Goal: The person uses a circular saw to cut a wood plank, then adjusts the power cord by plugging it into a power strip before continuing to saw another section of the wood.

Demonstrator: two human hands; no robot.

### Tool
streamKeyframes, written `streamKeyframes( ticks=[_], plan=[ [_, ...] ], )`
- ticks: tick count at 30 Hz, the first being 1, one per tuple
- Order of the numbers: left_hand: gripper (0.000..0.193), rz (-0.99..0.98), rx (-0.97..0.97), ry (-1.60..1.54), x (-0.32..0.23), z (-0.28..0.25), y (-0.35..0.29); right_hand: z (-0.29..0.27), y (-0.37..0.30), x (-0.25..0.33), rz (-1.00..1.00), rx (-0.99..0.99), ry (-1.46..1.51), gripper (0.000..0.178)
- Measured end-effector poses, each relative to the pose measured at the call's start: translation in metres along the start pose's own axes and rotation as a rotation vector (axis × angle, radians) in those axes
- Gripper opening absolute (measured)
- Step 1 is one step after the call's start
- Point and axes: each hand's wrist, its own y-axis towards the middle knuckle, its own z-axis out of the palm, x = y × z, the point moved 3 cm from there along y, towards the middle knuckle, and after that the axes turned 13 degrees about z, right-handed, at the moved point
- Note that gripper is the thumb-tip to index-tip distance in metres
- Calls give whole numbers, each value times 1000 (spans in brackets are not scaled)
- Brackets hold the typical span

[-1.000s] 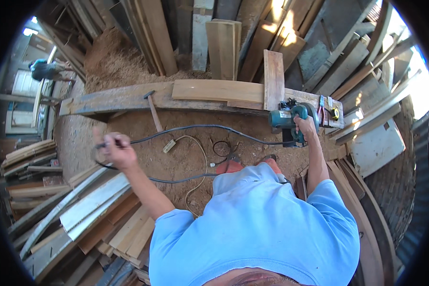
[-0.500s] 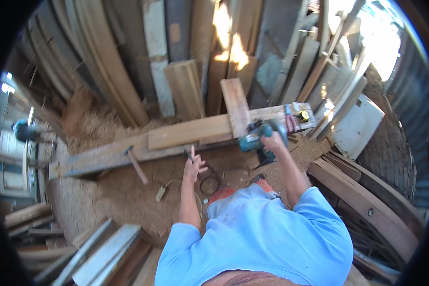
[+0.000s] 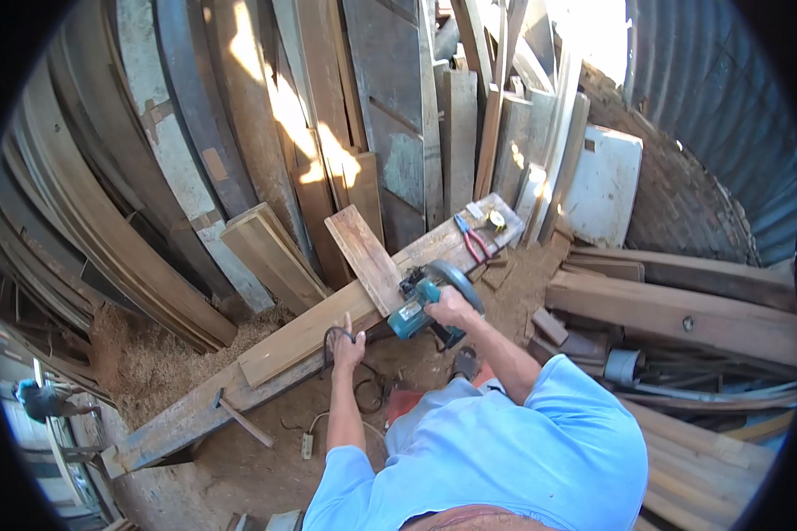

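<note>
My right hand (image 3: 452, 308) is wrapped round the handle of a teal circular saw (image 3: 409, 317). The saw rests against the right side of a short board (image 3: 363, 252), which lies crosswise over a longer plank (image 3: 297, 341) on the heavy beam. My left hand (image 3: 349, 350) is at the plank's near edge, left of the saw. A loop of black power cord (image 3: 329, 334) passes through its partly curled fingers, the index finger sticking up. The saw's blade and its contact with the wood are hidden from here.
Red-handled pliers (image 3: 475, 243) and a yellow tape measure (image 3: 497, 219) lie at the beam's (image 3: 164, 440) far right end. A hammer (image 3: 243, 418) leans on its near side. Upright boards (image 3: 195, 133) crowd behind; stacked timber (image 3: 682, 310) lies right. Another person (image 3: 44, 400) is far left.
The view has swung to the right, so the bench now slants more. The saw has come nearer to my left hand, staying beside the short board. The cord loop shows more clearly.
</note>
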Motion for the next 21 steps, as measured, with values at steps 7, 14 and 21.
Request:
streamKeyframes(
  ticks=[7, 14, 21],
  plan=[
    [81, 92, 255, 243, 12, 25, 21, 17, -10, -2, 18, -126, 97, 18],
    [65, 166, 42, 300, 22, 43, 17, 29, -20, 1, 75, -158, 169, 18],
    [55, 185, -89, 361, 19, 46, 23, 23, -13, -17, 20, -88, 252, 22]
  ],
)
